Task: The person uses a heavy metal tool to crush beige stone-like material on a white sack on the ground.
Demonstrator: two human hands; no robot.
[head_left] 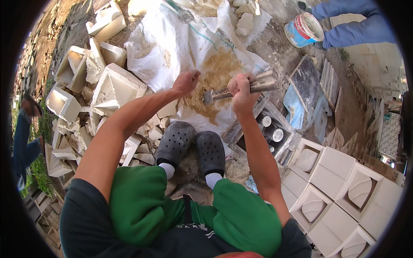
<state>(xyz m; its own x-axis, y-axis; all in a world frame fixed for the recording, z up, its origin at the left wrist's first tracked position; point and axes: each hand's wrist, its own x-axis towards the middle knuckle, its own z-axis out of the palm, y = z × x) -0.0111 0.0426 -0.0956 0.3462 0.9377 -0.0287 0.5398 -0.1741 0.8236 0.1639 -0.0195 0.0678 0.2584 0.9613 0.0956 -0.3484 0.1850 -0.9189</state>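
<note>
My right hand [241, 88] is wrapped round a long grey, dirt-crusted tool [262, 82]. One end is thick, and its narrower, dark blunt end points left; I cannot make out its exact kind. Left of it, my left hand [186, 82] is closed with the fingers curled in, and whatever it may hold is hidden. Both hands are above a patch of brown sand [217, 71] on a spread white woven sack [157, 60]. The tool's dark end lies over the sand, apart from my left hand.
Broken white cast blocks [116, 88] are heaped at left. A grey frame [289, 144] with pale cylinders stands beside my right forearm, near stacked white blocks [329, 172]. At far right, a bucket [304, 30] stands by a person's blue-trousered legs [361, 28]; another person's leg [23, 137] shows at left.
</note>
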